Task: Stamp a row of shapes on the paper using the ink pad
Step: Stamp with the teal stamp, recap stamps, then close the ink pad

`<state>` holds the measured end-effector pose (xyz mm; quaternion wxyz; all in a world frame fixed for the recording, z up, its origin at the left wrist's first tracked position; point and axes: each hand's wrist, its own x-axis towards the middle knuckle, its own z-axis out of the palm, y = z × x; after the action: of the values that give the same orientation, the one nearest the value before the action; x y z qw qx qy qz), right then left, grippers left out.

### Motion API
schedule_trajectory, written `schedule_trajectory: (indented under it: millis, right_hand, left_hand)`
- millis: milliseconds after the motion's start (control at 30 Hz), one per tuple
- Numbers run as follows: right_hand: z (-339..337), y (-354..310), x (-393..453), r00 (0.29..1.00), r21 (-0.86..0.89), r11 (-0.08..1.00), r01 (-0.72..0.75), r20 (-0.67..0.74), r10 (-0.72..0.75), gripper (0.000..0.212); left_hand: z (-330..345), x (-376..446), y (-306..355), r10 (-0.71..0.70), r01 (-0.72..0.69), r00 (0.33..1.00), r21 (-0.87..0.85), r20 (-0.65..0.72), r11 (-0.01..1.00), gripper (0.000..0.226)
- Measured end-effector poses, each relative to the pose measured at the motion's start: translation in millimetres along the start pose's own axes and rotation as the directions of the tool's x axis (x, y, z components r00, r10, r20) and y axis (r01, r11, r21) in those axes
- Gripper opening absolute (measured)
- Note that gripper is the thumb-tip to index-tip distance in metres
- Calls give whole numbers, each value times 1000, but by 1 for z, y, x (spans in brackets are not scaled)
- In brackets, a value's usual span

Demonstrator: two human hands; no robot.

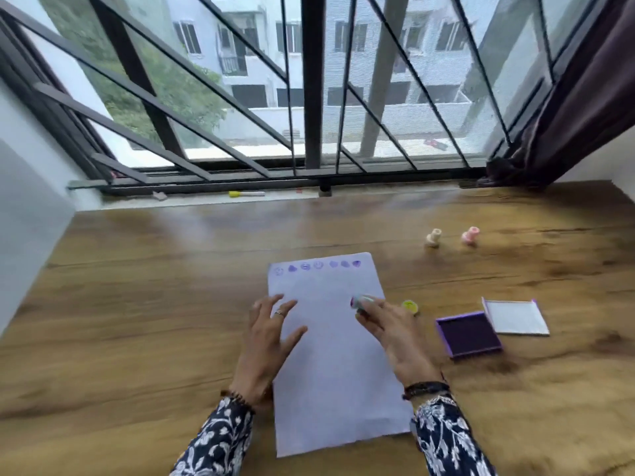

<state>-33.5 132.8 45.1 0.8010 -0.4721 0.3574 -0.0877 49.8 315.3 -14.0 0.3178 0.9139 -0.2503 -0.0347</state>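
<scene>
a white sheet of paper (330,355) is laid lengthwise on the wooden bench (137,304), near the middle of its near edge. a row of seven purple stamped shapes (318,266) is seen along the paper's far edge, running from its far left corner to near its far right corner. the left hand (266,341) is held over the paper's left edge with its fingers (275,304) spread and released, nothing being grasped; whether the paper is touched cannot be told. a small pale blue stamp (360,302) with a purple-inked face is pinched in the fingers of the right hand (395,333), over the paper's right edge, its inked face turned to the left. a yellow-green stamp (410,306) is set on the bench just beside the paper's right edge, partly hidden behind the right hand. the open purple ink pad (469,334) is placed further right, and its white lid (515,317) is laid touching its far right corner. a cream stamp (433,238) and a pink stamp (470,235) are stood apart from each other towards the bench's far right. a yellow-capped marker (246,193) is left on the window sill beyond the far edge
</scene>
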Motion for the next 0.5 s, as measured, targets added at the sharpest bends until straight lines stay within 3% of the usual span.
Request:
schedule_trajectory:
  millis: [133, 233, 367, 500]
  right_hand:
    - [73, 18, 17, 992, -291, 949, 120, -13, -129, 6]
    - [110, 31, 34, 924, -734, 629, 256, -5, -382, 15]
    - [130, 49, 45, 856, -860, 375, 347, 126, -501, 13]
    - [135, 60, 53, 850, -936, 193, 295, 165, -500, 24]
  left_hand:
    - [-29, 19, -47, -83, 83, 997, 36, -4, 996, 51]
    - [-37, 44, -63, -71, 59, 994, 132, 88, 990, 66]
    - [-38, 70, -71, -77, 16, 943, 187, 323, 982, 84]
    - [-35, 76, -77, -83, 12, 919, 184, 384, 983, 84]
